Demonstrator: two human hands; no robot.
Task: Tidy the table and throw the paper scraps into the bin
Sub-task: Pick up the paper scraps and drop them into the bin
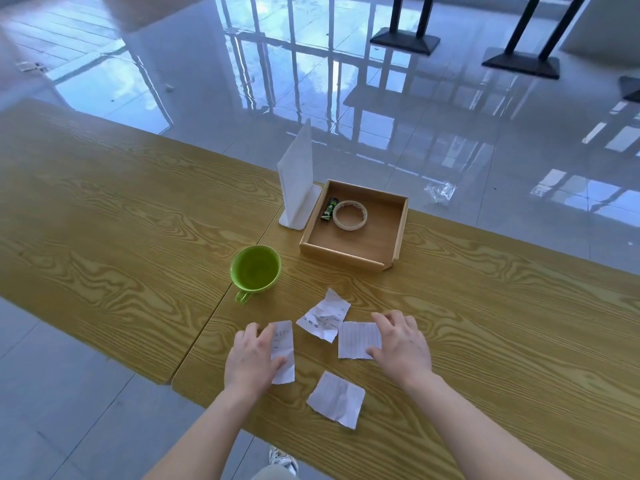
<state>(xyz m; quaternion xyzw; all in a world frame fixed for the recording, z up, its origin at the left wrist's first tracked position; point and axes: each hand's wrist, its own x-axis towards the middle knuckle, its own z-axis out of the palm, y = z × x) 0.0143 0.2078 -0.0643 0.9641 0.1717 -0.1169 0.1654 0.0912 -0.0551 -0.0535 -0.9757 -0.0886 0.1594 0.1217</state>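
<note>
Several torn paper scraps lie on the wooden table [485,323] near its front edge. My left hand [251,362] pinches a narrow written scrap [284,351] between thumb and fingers. My right hand [401,344] rests fingers-spread on the right edge of a lined scrap [358,340]. Between them lies a crumpled written scrap [323,315]. A blank creased scrap [337,398] lies closest to me, untouched. No bin is in view.
A green cup [255,271] stands just beyond my left hand. Behind it are a wooden tray [398,233] holding a tape roll [349,214] and a green battery [329,209], and a white upright stand [298,181]. Glossy floor lies beyond the table.
</note>
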